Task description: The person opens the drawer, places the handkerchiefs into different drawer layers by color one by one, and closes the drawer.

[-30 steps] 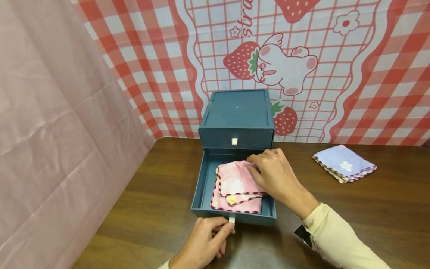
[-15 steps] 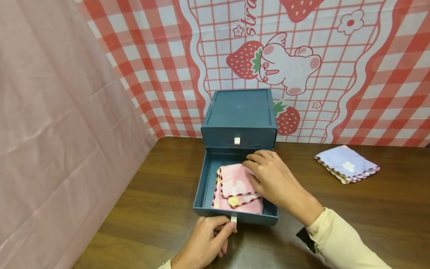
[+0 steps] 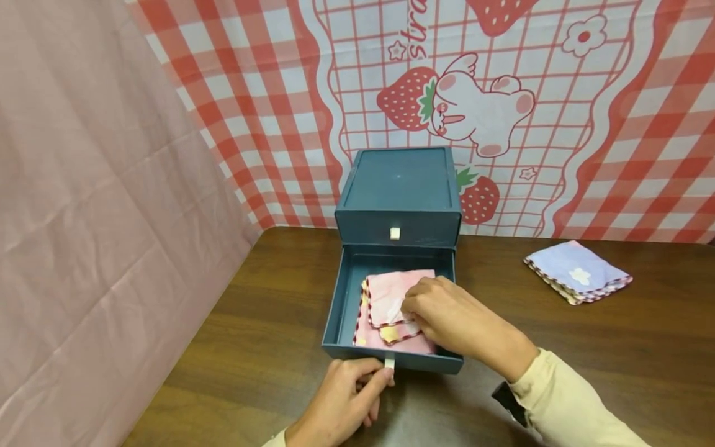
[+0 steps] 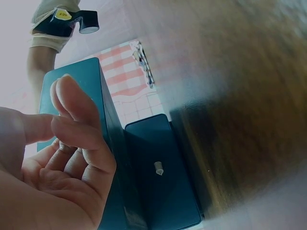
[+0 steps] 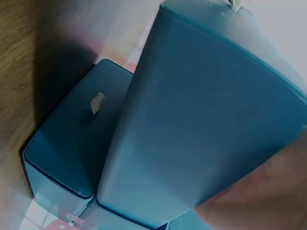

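My left hand point(image 3: 341, 397) pinches the white tab point(image 3: 390, 362) on the front of a pulled-out blue drawer point(image 3: 335, 310). Folded pink handkerchiefs point(image 3: 393, 288) with dark red-and-white edging lie inside, overlapping unevenly. Reaching in from the right, my right hand point(image 3: 452, 316) has bent fingers on the top handkerchief's front right part. Its thumb and fingertips are hidden, so a pinch cannot be made out. In the left wrist view, the left hand point(image 4: 67, 163) has thumb and index finger together. Only a blurred part of the right hand point(image 5: 268, 191) shows in the right wrist view.
The blue cabinet point(image 3: 399, 180) stands at the back of the wooden table point(image 3: 251, 323), its upper drawer point(image 3: 363, 228) pushed in. A folded light-blue handkerchief point(image 3: 578, 270) lies on the right. Behind hangs a red-and-white checked cloth point(image 3: 246, 105), with pink fabric point(image 3: 112, 205) on the left.
My right hand has moved from the handkerchiefs' back right corner toward the drawer front, and its fingers bend more. My left hand stays at the tab; the drawer remains out.
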A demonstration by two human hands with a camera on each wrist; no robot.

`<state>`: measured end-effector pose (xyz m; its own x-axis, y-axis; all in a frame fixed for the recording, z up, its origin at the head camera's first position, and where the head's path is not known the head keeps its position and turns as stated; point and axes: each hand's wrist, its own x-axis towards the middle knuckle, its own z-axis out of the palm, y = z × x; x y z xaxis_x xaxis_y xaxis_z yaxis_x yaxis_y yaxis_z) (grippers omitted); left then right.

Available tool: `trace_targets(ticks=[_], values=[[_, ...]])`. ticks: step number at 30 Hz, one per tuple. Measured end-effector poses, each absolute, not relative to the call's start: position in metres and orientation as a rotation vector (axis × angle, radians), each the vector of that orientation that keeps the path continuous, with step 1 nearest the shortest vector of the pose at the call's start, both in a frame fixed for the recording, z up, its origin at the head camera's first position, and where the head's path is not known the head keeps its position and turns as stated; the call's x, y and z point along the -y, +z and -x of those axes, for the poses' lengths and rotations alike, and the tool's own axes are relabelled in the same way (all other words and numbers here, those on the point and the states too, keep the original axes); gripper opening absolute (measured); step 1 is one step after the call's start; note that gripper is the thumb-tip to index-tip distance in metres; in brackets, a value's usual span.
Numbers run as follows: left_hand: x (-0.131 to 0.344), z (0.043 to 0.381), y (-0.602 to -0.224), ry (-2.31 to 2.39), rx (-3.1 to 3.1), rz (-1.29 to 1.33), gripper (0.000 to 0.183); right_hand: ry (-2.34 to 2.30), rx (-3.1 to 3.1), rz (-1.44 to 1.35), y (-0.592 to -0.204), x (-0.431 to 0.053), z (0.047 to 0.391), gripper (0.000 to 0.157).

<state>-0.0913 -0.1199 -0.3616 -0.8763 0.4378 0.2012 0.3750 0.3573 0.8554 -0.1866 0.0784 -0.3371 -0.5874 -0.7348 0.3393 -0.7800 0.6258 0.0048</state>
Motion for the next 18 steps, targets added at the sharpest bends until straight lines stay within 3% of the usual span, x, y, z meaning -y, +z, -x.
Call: trace_targets(ticks=[18], values=[[0.1184,0.0916,-0.3624,1.561,-2.537,-0.745,0.021,0.131,2.577,-1.053,-0.3354,-0.0813,0.1870,0.018]])
